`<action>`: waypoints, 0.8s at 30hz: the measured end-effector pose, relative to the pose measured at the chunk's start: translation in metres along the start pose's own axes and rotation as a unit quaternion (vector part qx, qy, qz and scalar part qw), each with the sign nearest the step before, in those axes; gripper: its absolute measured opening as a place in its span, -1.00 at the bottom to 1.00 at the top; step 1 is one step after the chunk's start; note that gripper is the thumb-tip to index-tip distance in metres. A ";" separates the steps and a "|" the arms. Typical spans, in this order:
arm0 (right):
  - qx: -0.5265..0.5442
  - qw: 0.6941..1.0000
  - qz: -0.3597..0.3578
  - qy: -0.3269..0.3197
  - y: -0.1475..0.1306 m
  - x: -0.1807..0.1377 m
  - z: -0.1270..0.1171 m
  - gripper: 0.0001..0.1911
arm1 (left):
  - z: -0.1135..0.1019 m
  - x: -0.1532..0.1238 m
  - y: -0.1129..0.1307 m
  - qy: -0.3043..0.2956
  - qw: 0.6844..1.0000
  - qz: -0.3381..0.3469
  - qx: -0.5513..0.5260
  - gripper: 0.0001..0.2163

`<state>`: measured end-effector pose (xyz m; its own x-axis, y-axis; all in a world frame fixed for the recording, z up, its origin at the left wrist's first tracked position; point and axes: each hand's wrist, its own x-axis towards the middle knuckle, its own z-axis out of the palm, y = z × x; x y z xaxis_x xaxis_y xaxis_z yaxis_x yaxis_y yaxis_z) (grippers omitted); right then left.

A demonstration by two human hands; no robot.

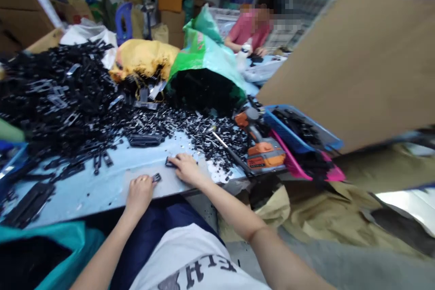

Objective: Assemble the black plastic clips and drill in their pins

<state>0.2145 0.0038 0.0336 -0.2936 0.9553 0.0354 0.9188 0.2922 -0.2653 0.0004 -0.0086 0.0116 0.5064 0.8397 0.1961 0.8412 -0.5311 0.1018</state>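
My left hand (140, 194) is closed on a small black plastic part (156, 177) near the table's front edge. To its right, my right hand (186, 168) grips another small black part (169, 162) between thumb and fingers. Both hands rest over a pale translucent sheet (170, 186) on the light blue tabletop (84, 190). Just behind them lies a neat stack of long black pieces (145, 140). The exact shape of the held parts is blurred and partly covered by my fingers.
A large heap of black parts (57, 95) covers the left side. An open green sack (210, 54) and a yellow sack (146, 56) stand behind. On the right are a hammer (228, 147), an orange cordless drill (265, 154), a blue basket (306, 142) and a pink basket (294, 167). A person (249, 29) sits beyond.
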 end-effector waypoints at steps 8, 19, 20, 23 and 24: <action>-0.014 0.986 0.007 0.165 -0.006 -0.029 0.041 -0.62 | 0.034 -0.003 -0.005 0.239 0.970 0.041 0.014 -0.80; -0.090 0.961 -0.050 0.257 -0.004 -0.028 0.046 -0.65 | 0.027 -0.003 -0.002 0.247 0.968 0.042 0.029 -0.79; -0.099 0.958 -0.052 0.263 -0.004 -0.028 0.046 -0.65 | 0.026 -0.003 -0.001 0.247 0.968 0.042 0.029 -0.78; -0.116 0.952 -0.056 0.278 -0.005 -0.028 0.045 -0.66 | 0.026 -0.003 -0.002 0.246 0.968 0.043 0.029 -0.77; -0.120 0.950 -0.056 0.283 -0.005 -0.028 0.045 -0.67 | 0.027 -0.004 -0.003 0.247 0.968 0.043 0.028 -0.77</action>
<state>0.2060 -0.0265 -0.0098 -0.2664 0.7699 0.5800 0.9438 0.3305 -0.0052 0.0013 -0.0070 -0.0157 0.4341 0.6287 0.6452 0.8162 -0.5776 0.0137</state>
